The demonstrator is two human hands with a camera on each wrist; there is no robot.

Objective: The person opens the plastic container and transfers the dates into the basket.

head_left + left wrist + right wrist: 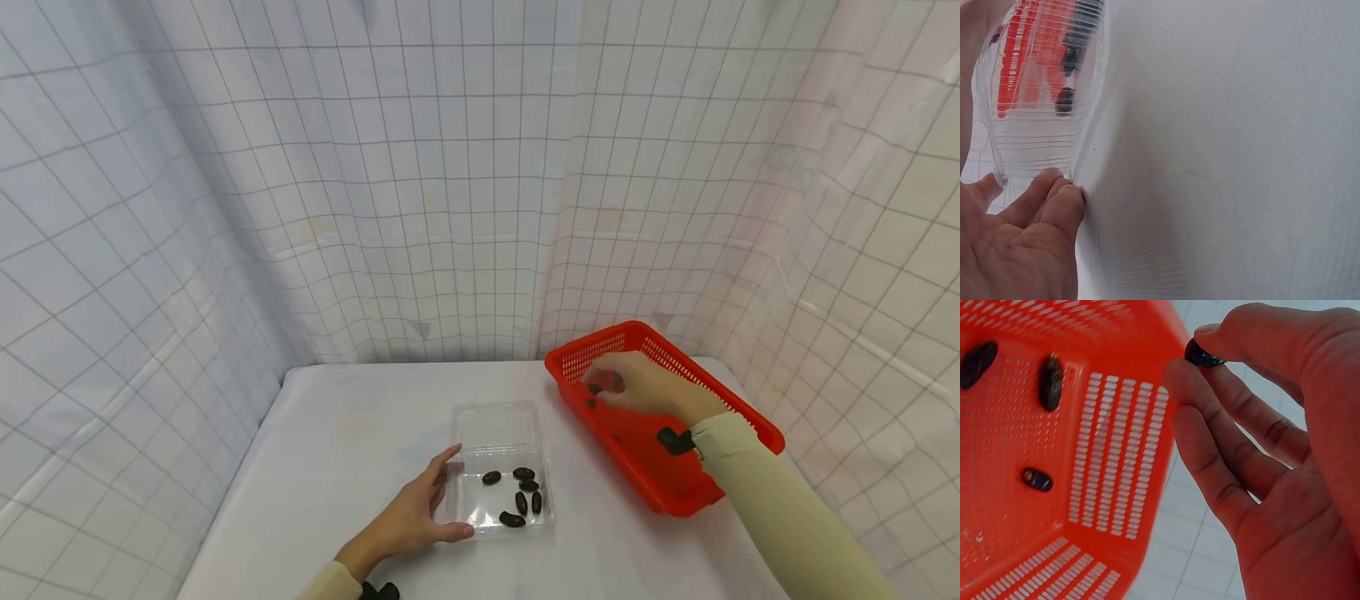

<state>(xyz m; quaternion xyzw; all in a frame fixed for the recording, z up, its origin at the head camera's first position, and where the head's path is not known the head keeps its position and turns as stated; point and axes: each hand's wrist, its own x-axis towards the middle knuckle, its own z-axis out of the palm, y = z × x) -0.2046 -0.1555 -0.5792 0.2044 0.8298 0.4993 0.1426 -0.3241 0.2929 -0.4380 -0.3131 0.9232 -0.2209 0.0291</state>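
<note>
My right hand [637,382] is over the far left part of a red plastic basket [670,503]. In the right wrist view its thumb and fingertips pinch a dark, shiny date [1202,355], held above the basket rim. Several more dates lie on the basket floor, among them one date [1050,382] near the slotted wall. With thumb and fingers spread along its left side, my left hand [411,510] holds a clear plastic clamshell box [480,510]. Its lid [495,425] is folded back. Several dates lie inside, mostly toward the right, including a date [512,519] near the front edge.
A white cloth-covered table [337,442] bears the box and, to its right, the basket. White grid-patterned curtains [465,208] close in the back and both sides. The basket's slatted sides rise around the dates in it.
</note>
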